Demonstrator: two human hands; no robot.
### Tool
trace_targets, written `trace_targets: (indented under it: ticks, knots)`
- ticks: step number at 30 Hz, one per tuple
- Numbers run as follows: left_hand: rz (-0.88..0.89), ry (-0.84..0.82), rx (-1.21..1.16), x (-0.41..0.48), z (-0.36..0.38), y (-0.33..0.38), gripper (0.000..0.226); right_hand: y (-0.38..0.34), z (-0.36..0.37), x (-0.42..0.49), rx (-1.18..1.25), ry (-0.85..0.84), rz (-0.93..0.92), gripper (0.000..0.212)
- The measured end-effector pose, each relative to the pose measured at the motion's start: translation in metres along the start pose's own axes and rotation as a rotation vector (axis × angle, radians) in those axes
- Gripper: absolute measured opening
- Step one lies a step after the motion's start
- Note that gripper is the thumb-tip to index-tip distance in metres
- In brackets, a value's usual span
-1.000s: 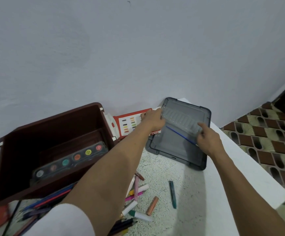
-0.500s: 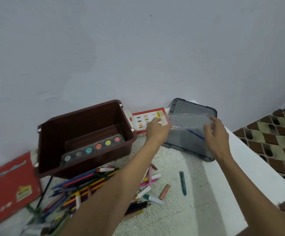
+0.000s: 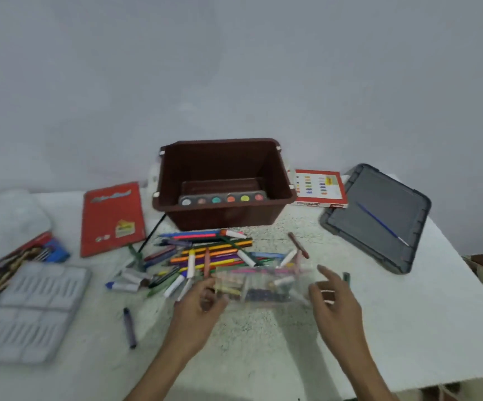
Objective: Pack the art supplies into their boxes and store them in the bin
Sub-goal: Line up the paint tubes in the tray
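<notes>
A clear plastic tray (image 3: 263, 287) hangs just above the table in front of me, over a pile of coloured pencils and markers (image 3: 208, 251). My left hand (image 3: 202, 305) grips the tray's left end. At the tray's right end is my right hand (image 3: 334, 299), its fingers spread and fairly straight; the blur hides any contact. The brown bin (image 3: 223, 218) stands behind the pile and holds a paint palette (image 3: 223, 198).
A grey lid (image 3: 359, 224) with a blue brush (image 3: 379, 224) on it lies at the right. A red-and-white box (image 3: 318, 188) sits beside the bin, a red box (image 3: 110, 218) at its left. A grey insert tray (image 3: 29, 311) and a purple crayon (image 3: 129, 328) lie nearer me.
Both hands have lifted the clear tray off the grey lid and brought it left and toward me, over the pencil pile. My view has swung left.
</notes>
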State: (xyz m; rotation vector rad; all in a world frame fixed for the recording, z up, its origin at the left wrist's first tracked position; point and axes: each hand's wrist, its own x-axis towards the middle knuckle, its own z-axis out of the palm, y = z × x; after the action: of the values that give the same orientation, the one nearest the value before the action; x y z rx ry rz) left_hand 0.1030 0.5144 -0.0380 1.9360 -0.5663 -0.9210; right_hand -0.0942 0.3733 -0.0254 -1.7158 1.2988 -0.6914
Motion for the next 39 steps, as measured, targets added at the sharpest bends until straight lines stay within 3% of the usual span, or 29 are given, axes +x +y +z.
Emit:
trace_targets:
  ticks: [5, 11, 15, 21, 28, 33, 36, 39]
  knots:
    - [-0.061, 0.247, -0.11, -0.038, -0.041, -0.044, 0.023, -0.011, 0.032, -0.028, -0.059, -0.216, -0.018, 0.03]
    - [-0.101, 0.323, -0.201, -0.064, -0.052, -0.064, 0.019, -0.02, 0.054, -0.055, -0.097, -0.31, -0.098, 0.027]
    - [-0.083, 0.263, -0.329, -0.073, -0.061, -0.055, 0.023, -0.022, 0.052, -0.062, -0.045, -0.332, -0.066, 0.028]
    - [0.075, 0.015, -0.442, -0.083, -0.062, -0.033, 0.058, -0.02, 0.051, -0.065, 0.148, -0.325, 0.041, 0.031]
    - [0.381, -0.024, -0.239, -0.082, -0.042, -0.01, 0.085, -0.023, 0.059, -0.077, 0.333, -0.415, 0.16, 0.029]
    - [0.433, -0.064, -0.184, -0.076, -0.037, 0.001, 0.092, -0.025, 0.058, -0.081, 0.376, -0.506, 0.223, 0.025]
    - [0.506, -0.013, 0.063, -0.068, -0.038, 0.0, 0.09, -0.03, 0.055, -0.082, 0.415, -0.511, 0.235, 0.021]
    - [0.59, 0.022, 0.373, -0.059, -0.042, -0.006, 0.086, -0.039, 0.05, -0.081, 0.527, -0.494, 0.252, 0.032]
